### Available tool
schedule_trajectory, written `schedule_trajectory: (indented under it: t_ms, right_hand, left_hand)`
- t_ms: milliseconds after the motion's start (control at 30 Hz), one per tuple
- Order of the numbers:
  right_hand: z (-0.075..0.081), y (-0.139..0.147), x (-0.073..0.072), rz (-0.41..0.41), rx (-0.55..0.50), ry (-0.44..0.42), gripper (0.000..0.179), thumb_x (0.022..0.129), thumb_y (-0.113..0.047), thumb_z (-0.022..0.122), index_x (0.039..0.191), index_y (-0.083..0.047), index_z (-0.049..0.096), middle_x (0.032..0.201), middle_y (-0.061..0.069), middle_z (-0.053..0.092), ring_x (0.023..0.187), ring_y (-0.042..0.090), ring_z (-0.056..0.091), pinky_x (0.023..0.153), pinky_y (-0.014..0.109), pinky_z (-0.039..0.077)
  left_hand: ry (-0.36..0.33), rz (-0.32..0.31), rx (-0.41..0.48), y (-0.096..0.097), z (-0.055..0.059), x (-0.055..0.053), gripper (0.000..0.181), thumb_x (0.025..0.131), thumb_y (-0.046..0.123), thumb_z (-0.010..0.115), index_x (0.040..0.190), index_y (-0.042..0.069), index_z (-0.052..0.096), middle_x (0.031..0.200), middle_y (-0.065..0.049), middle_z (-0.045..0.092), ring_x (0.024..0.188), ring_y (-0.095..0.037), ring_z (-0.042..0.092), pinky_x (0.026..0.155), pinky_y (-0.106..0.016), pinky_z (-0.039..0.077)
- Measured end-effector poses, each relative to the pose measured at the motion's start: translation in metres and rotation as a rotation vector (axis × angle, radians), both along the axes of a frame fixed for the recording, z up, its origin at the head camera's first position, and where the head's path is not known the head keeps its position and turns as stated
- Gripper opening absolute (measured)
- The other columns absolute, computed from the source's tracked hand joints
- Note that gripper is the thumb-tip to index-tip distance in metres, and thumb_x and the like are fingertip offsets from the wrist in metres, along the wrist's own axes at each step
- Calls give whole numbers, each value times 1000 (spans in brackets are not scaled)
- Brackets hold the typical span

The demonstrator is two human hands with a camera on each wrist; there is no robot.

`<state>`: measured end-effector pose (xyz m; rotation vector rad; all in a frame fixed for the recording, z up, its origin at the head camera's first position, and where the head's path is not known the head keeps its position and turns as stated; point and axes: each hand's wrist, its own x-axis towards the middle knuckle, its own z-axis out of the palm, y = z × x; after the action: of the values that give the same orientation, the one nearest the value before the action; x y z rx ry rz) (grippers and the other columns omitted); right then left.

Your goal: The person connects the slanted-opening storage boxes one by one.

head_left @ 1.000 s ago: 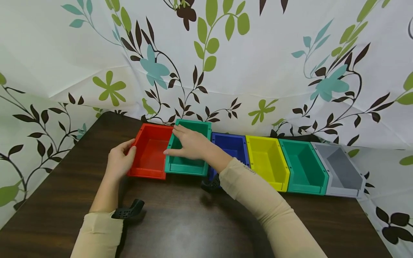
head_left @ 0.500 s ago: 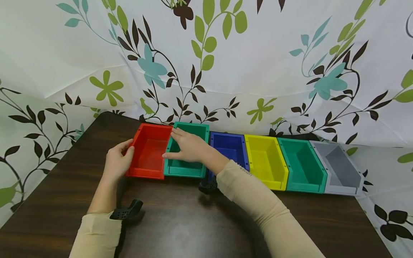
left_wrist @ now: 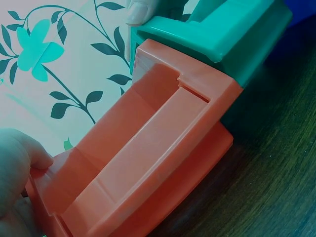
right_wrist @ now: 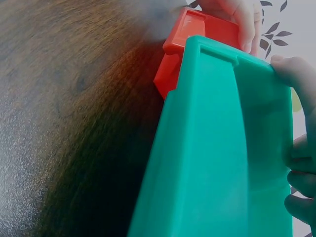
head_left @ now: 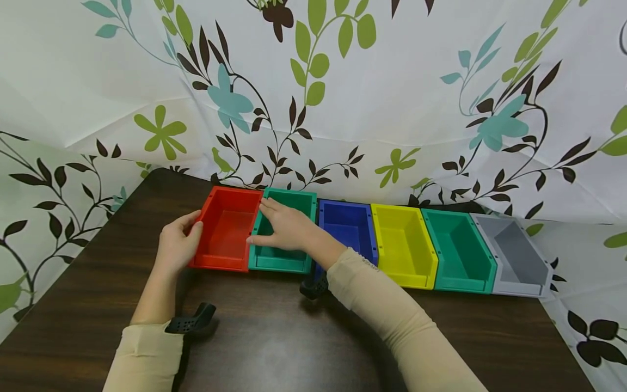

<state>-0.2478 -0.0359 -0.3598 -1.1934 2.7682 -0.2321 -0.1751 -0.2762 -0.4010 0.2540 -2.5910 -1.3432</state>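
Note:
In the head view, my left hand (head_left: 178, 243) grips the left side of a red plastic storage bin (head_left: 229, 234). The left wrist view shows its thumb (left_wrist: 43, 157) over the rim. My right hand (head_left: 286, 224) reaches across a green storage bin (head_left: 281, 261) and holds it, thumb and fingertips at the left rim. Seen from the right wrist, the thumb (right_wrist: 284, 66) lies on the rim and other fingers bend over the edge. Red and green bins stand side by side, their walls right against each other. The right hand and wrist hide part of the green bin.
To the right stand a blue bin (head_left: 346, 226), a yellow bin (head_left: 404, 245), a second green bin (head_left: 458, 253) and a grey bin (head_left: 514, 256). All are in one row on the dark wooden table (head_left: 279, 337). A patterned cloth (head_left: 357, 109) hangs behind.
The green bin and my right hand have come down slightly, and its back edge now stands about level with the red bin's. My left hand stays on the red bin.

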Motion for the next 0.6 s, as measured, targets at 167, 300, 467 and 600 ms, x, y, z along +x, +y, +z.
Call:
schedule_trajectory:
  t_ms: [167,300,467,600]
  right_hand:
    - [0,0,0,0,-12,-4,92,84,-72,44,149,-9,27,158,6,21,146,17,19,113,36,30]
    - [0,0,1,-1,-20,-16,91,84,-70,45,149,-9,27,158,6,21,146,18,20,114,37,30]
    - [-2,1,1,-10,-20,-35,91,84,-71,45,150,-10,26,158,5,19,146,17,20,113,37,31]
    - [-4,1,1,-15,-18,-48,91,84,-71,45,150,-11,25,159,4,18,146,17,20,112,38,32]
  left_hand:
    - [-3,2,3,0,1,1,47,100,26,40,139,1,45,131,-26,53,104,-34,56,80,-42,56]
    - [5,0,-1,0,2,1,47,99,26,40,138,0,46,129,-27,54,103,-34,57,70,-25,55]
    - [-1,-6,8,0,2,1,48,100,27,40,139,0,45,130,-27,54,103,-35,57,70,-30,57]
    - [-8,-5,15,1,0,1,48,100,27,40,139,1,45,130,-27,53,104,-36,57,76,-41,57]
